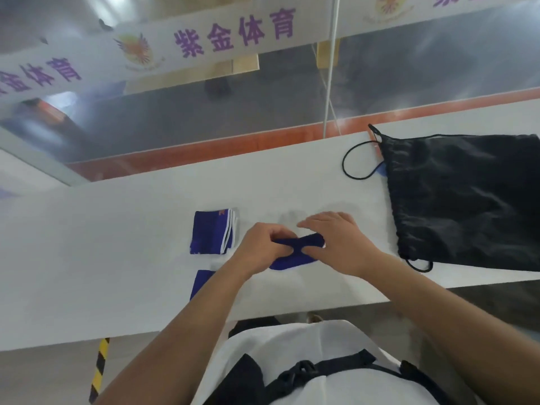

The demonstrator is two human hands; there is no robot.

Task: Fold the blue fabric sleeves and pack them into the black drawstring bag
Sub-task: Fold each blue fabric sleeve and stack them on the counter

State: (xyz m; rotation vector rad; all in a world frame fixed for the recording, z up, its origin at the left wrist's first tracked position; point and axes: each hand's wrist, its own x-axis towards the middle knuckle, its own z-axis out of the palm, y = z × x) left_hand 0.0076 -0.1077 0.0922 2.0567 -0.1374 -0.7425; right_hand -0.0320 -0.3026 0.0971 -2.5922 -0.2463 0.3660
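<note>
A blue fabric sleeve point(295, 257) lies bunched on the white table point(117, 244), held between both hands. My left hand point(260, 249) pinches its left end and my right hand point(336, 244) grips its right end. Left of the hands sits a folded blue sleeve point(211, 232) with white edging. Another blue sleeve point(200, 283) lies nearer to me, partly hidden under my left forearm. The black drawstring bag point(464, 200) lies flat at the table's right, its cord loop point(355, 162) spread toward the left.
The table's near edge runs just below my forearms. Behind the table stands a glass partition with a white banner point(204, 39) bearing purple characters and an orange sill point(233, 147). A yellow-black striped post point(99, 369) stands below the table at left.
</note>
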